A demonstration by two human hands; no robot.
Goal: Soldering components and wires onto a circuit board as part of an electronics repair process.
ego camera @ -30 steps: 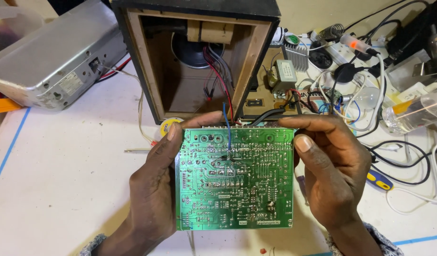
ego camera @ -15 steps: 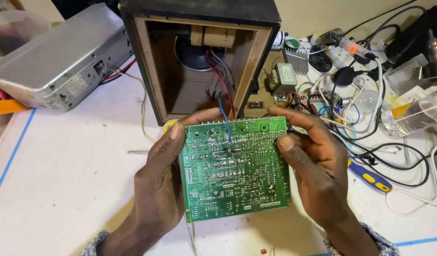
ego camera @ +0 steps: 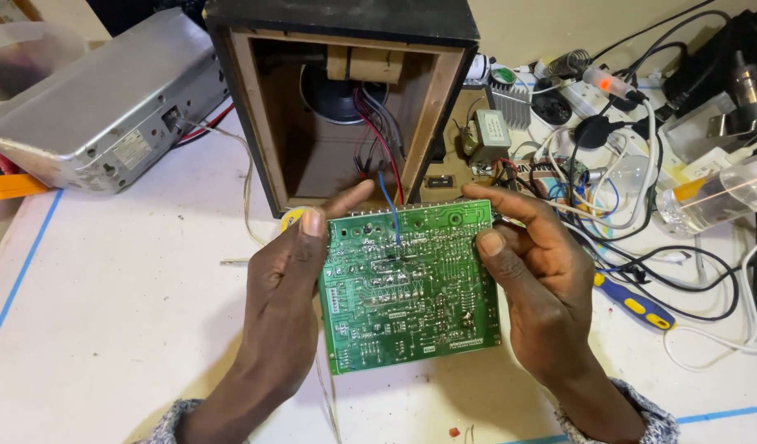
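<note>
A green circuit board is held solder side up over the white table. My left hand grips its left edge, thumb on the top left corner. My right hand holds the right edge, thumb pressed near the top right. Blue, red and black wires run from the board's upper middle into the open wooden speaker box just behind it, where a round speaker shows inside.
A grey metal device lies at the back left. At the right sit a small transformer, a tangle of cables and a power strip, a blue and yellow screwdriver and a clear plastic bottle. Blue tape lines mark the table.
The board has shifted slightly right and tilted a little. My right fingers have moved up along the board's right edge toward its top corner. My left hand keeps its grip.
</note>
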